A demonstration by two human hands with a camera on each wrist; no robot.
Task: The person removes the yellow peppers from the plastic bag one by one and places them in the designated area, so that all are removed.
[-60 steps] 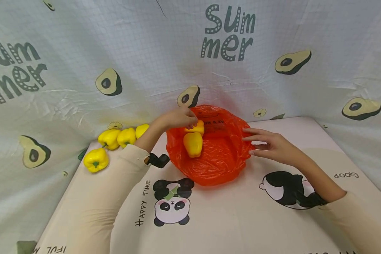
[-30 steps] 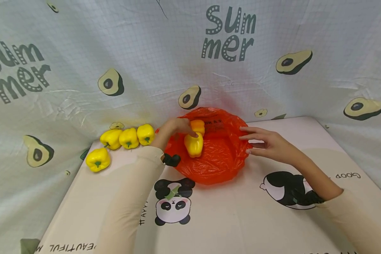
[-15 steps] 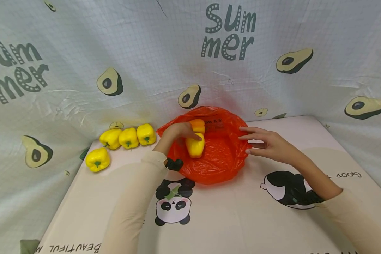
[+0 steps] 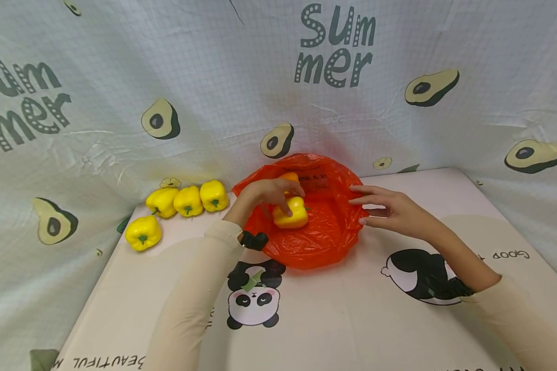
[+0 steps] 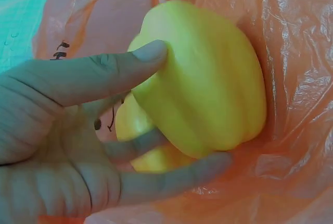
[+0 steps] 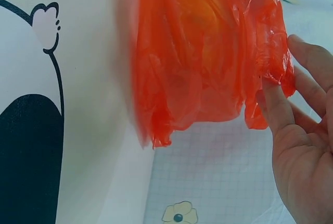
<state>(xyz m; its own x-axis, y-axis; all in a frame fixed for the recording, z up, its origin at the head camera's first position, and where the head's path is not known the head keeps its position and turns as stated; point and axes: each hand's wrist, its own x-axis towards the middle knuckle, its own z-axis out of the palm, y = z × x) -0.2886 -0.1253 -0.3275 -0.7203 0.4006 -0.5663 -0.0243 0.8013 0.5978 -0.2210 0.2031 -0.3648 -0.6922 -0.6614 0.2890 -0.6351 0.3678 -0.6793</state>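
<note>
A red plastic bag [image 4: 322,234] stands with its mouth wide open on the table. Inside it my left hand [image 4: 270,191] holds a yellow bell pepper [image 4: 291,216], its green stem facing right. In the left wrist view my thumb lies on the upper side of this bell pepper [image 5: 208,78] and my fingers reach under it. A second bell pepper [image 4: 290,176] sits behind, partly covered by my hand. At the bag's right side, my right hand [image 4: 394,212] touches the rim with fingers spread and mostly straight, as the right wrist view of the hand [image 6: 304,140] shows.
Three yellow bell peppers stand in a row at the back left, the middle one [image 4: 188,201] among them; another bell pepper [image 4: 143,233] lies in front. A printed cloth wall [image 4: 241,77] rises behind the table [image 4: 334,319], which has panda prints.
My left hand has left the rear bell pepper and come forward to the front one. That one has turned, so its stem now points right. The right hand has barely moved.
</note>
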